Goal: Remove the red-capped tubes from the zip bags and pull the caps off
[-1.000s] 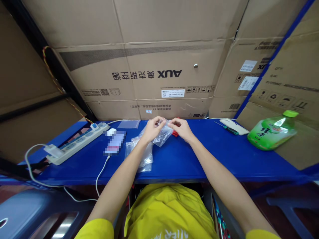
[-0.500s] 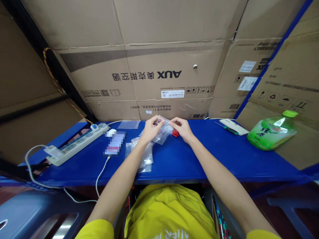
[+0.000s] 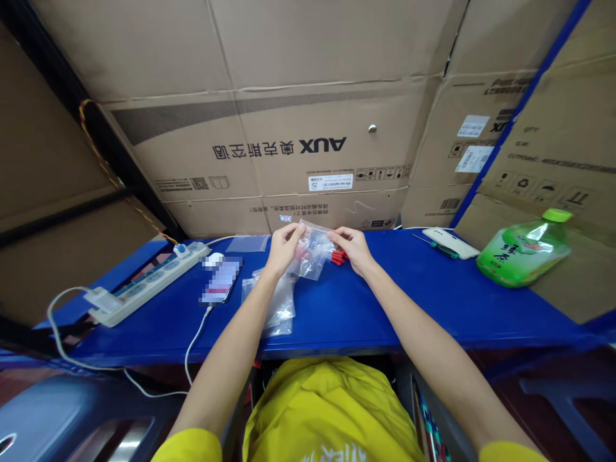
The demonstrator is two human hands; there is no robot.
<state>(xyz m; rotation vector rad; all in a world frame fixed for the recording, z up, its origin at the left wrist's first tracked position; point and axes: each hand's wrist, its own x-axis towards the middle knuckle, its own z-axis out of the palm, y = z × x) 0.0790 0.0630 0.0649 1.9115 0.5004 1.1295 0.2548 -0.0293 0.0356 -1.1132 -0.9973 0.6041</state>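
Note:
A clear plastic bag (image 3: 314,253) is stretched between my two hands above the blue table. My left hand (image 3: 285,247) pinches its upper left edge between thumb and fingers. At the upper right edge, my right hand (image 3: 352,247) grips the bag in the same way. Just beside the right fingers are several small red-tipped pieces (image 3: 338,257); whether they lie on the table or are held, I cannot tell. More red shows through the film near my left hand. Other clear plastic bags (image 3: 280,308) lie in a loose pile below the left wrist.
A white power strip (image 3: 154,282) and a charging phone (image 3: 224,280) lie to the left, their cables hanging over the edge. To the right are a green-handled screwdriver (image 3: 445,249), a white flat case (image 3: 457,242) and a green bottle (image 3: 524,250). Cardboard (image 3: 269,45) walls the back.
The bag is spread wider between my hands, with my left hand slightly further left. More of the red-tipped pieces shows beside my right hand. The camera view has shifted a little.

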